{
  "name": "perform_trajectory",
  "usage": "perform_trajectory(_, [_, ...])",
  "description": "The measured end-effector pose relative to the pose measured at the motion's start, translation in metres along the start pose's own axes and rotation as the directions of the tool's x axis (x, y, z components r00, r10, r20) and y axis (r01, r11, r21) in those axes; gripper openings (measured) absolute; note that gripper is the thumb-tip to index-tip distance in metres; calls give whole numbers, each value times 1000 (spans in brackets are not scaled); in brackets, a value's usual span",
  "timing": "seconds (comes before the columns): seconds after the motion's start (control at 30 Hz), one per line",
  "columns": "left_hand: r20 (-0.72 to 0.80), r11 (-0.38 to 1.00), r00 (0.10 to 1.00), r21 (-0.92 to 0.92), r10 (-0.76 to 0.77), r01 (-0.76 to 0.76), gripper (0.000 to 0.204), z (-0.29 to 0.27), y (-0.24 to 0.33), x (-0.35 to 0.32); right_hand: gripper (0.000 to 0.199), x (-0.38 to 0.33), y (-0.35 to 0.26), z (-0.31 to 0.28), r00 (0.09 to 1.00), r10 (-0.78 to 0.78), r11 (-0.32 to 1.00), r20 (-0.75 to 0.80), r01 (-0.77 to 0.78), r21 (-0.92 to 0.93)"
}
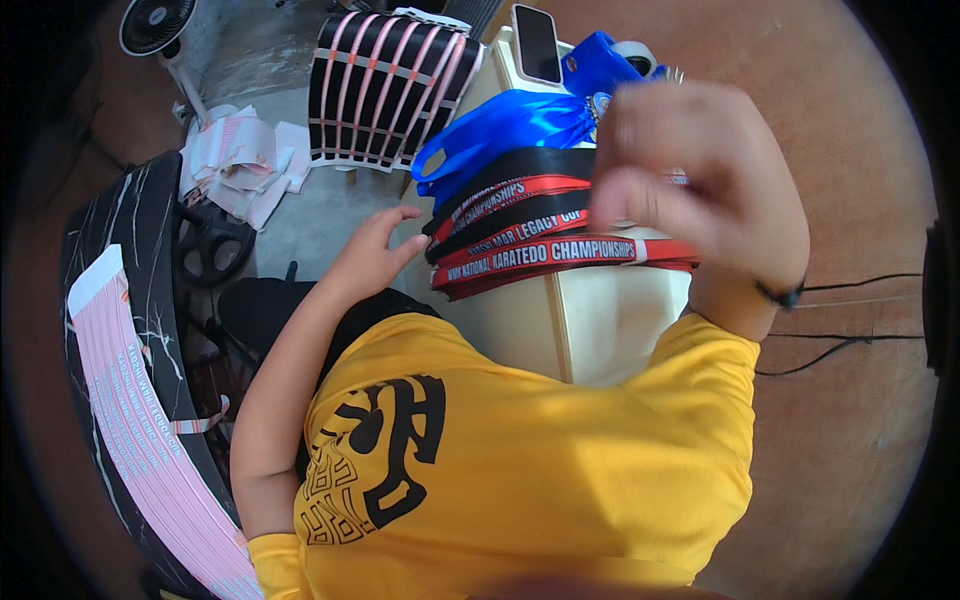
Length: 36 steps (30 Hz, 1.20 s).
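Two bare hands work over a pale cream bench [610,320] that runs up the middle of the view. Across it lies a stack of red and black lanyards [540,235], their ribbons stretching from the bench's left edge toward its right edge, with a bundle of bright blue ribbon [500,130] just beyond them toward the far end.

The right hand [700,190] is raised close to the camera and blurred, its fingers curled in over the right end of the lanyards; whether its grip is clenched on a ribbon or merely closed above them cannot be told from this view. A dark band [785,293] circles that wrist.

The left hand [375,255] lies at the bench's left edge, its grip released, fingers spread and the fingertips touching the left ends of the lanyards without closing round them.

At the far end of the bench a phone [536,42] lies face up, beside a blue object [600,62] and a roll of tape [634,52]. Past the far left corner stands a rack of black and pink strips [385,90], with loose pink paper [240,165] heaped on the floor beside it. A long pink printed sheet [140,420] lies on a dark marbled surface [120,230] at the left. The person wears a yellow shirt [520,470] with a black print.
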<state>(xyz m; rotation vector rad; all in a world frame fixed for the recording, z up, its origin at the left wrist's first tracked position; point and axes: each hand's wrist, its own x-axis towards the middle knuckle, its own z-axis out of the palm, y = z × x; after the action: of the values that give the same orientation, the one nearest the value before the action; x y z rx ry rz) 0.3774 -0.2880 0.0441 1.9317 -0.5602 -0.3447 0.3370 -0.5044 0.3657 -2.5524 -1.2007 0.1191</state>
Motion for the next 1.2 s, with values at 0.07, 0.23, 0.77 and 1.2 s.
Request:
perform_trajectory(0.07, [-39,999,999,46,14,-12,42,-6,0,-9,28,10,-35,8,986,-152,988,67,151,29])
perform_trajectory(0.23, [-26,995,998,83,-52,54,38,-30,9,-62,30,38,-76,1,935,-347,936,70,342,78])
perform_trajectory(0.77, [-471,928,800,-203,-372,312,43,-79,63,-249,38,128,-133,18,719,-672,737,179,672,70])
perform_trajectory(1.2, [-708,937,614,-279,-350,212,43,-91,63,-312,40,180,-149,25,703,-681,725,205,687,55])
